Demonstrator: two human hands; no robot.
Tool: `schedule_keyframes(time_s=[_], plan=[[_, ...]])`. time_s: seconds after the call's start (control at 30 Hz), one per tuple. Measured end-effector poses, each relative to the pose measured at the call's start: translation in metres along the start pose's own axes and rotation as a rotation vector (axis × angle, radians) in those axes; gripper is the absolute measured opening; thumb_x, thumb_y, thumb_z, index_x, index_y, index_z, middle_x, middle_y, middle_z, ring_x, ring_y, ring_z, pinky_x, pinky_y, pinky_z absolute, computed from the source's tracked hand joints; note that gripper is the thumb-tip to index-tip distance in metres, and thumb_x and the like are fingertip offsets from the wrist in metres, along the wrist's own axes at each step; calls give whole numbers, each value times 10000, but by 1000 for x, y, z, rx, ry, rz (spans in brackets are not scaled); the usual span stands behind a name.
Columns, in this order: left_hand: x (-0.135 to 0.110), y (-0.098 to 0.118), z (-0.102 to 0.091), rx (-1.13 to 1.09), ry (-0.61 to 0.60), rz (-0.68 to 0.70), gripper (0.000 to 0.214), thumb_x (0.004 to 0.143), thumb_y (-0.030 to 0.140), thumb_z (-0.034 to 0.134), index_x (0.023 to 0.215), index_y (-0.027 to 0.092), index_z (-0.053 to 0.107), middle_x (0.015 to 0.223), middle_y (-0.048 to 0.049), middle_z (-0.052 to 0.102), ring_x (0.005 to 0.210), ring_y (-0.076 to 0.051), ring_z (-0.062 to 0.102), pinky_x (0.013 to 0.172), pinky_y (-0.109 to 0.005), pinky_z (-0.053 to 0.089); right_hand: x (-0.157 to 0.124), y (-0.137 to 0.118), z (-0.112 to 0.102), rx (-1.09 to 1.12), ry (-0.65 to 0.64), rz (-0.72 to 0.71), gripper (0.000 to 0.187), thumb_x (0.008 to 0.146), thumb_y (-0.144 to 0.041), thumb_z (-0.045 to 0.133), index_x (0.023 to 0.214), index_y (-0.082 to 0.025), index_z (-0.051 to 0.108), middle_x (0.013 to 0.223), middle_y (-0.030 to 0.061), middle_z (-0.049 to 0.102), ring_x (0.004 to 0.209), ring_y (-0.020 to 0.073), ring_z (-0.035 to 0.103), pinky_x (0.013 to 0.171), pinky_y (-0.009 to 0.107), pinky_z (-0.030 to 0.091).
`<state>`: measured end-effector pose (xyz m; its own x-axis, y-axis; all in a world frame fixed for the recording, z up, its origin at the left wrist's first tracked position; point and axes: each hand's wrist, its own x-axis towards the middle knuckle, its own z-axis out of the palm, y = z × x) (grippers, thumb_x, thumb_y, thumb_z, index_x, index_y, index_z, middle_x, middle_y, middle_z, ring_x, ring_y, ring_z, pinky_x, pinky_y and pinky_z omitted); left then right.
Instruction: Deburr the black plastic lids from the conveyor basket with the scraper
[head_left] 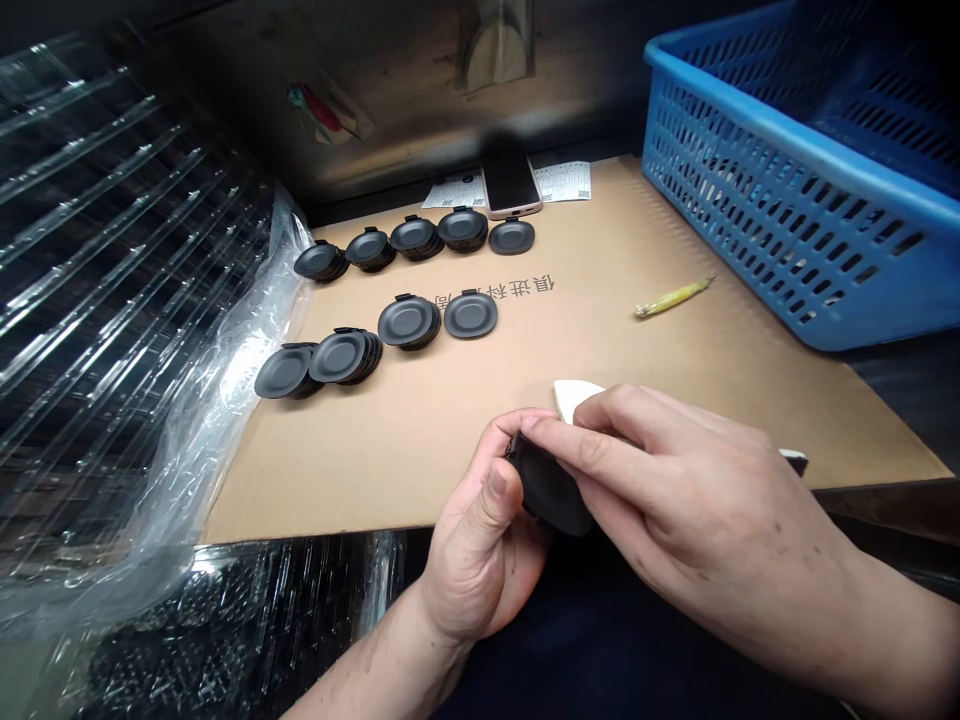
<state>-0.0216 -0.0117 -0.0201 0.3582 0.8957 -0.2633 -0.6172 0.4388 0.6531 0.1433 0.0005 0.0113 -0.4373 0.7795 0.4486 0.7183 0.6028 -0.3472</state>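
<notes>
Left hand point(484, 545): fingers closed on black lid point(553, 492). Right hand point(694, 490): fingers curled at lid's top edge, grip unclear. Basket point(780, 131) 2 o'clock.

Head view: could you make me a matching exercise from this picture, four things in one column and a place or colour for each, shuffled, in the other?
Things:
1. Phone
2. Basket
3. Slim pointed item
4. Black piece nearest the camera

Places and colours:
A. Held in the left hand
B. Blue
C. Overlapping printed paper
D. Yellow

Right pairs: 1-C, 2-B, 3-D, 4-A
</notes>
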Motion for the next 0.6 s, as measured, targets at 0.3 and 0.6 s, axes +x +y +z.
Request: schedule_keyframes(time_s=[0.3, 0.6], plan=[[1, 0, 2, -13, -6, 12, 421, 872, 527, 745, 1160, 227, 678, 1069, -35, 662, 1021, -165, 606, 909, -239, 479, 0, -1, -1, -48, -6, -8, 273, 1029, -162, 478, 1179, -172, 705, 971, 100, 666, 822, 230, 661, 671, 357, 493], [0, -1, 1, 17, 11, 22, 425, 870, 515, 751, 1175, 228, 680, 1117, -48, 668, 1042, -195, 625, 914, -273, 484, -2, -4, -4, -116, 15, -19, 271, 1023, -157, 477, 1156, -171, 712, 907, 85, 635, 742, 231, 626, 617, 369, 439]])
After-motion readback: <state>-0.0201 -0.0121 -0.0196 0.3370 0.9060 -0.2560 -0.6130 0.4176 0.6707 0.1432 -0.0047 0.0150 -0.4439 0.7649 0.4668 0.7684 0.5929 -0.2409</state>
